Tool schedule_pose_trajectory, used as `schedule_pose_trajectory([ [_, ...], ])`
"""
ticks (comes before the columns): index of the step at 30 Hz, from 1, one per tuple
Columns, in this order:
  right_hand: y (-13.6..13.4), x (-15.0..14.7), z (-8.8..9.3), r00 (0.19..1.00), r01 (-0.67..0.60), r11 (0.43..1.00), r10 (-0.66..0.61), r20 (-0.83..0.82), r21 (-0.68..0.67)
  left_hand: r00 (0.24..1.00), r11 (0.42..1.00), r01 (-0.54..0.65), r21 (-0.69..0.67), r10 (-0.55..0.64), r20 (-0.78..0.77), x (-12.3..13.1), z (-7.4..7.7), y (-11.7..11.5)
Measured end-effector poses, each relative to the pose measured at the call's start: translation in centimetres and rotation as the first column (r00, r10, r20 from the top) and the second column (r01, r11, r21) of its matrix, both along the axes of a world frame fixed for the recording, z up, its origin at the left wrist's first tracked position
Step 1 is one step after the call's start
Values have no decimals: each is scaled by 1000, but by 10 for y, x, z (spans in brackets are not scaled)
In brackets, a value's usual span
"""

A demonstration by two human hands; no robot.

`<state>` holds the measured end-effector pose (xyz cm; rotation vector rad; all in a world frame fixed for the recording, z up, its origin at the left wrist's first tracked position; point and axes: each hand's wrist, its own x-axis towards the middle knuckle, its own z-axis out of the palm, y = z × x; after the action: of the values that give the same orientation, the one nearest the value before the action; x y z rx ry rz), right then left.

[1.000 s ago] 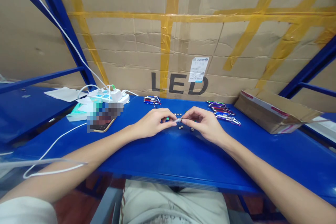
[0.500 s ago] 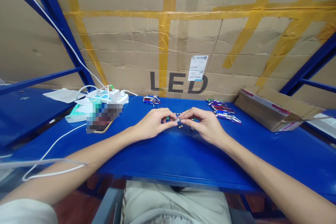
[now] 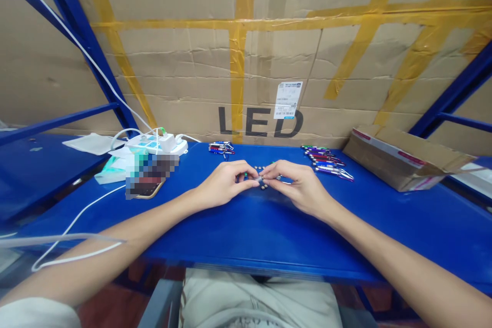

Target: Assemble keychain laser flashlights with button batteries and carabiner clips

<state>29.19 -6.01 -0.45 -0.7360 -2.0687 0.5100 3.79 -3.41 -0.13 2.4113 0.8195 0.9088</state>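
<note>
Probably warehouse (blue racking (image 3: 82, 43), cartons (image 3: 269, 51))

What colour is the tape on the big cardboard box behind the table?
Yellow. The tape runs in strips across the brown cardboard box, seen clearly in the head view.

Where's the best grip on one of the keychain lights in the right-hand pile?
Pinch the barrel of the nearest keychain light across its width, coming from above on the near side. The pile lies flat on the blue table, barrels packed side by side, so the front one is likely the only one with free flanks.
</note>
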Motion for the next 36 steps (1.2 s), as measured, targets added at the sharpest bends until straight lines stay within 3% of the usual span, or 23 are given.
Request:
schedule_pose_trajectory([
  [6,1,1,2,999,-13,999,12,42,37,999,998,6,-56,-3,44,0,0,0],
  [13,-3,0,7,993,-4,995,-8,115,103,999,1000,18,13,-18,44,-2,1,4],
  [17,-4,1,8,985,121,979,-138,100,162,997,998,32,50,-36,72,-6,2,6],
  [23,3,6,4,916,193,958,-253,312,210,997,987,55,150,-64,53,-8,2,5],
  [28,7,8,-5,795,195,969,-245,555,149,999,992,-46,114,43,27,-9,-1,9],
  [36,9,9,-10,754,159,975,-222,618,157,999,994,-54,96,54,-2,-8,-4,12],
])
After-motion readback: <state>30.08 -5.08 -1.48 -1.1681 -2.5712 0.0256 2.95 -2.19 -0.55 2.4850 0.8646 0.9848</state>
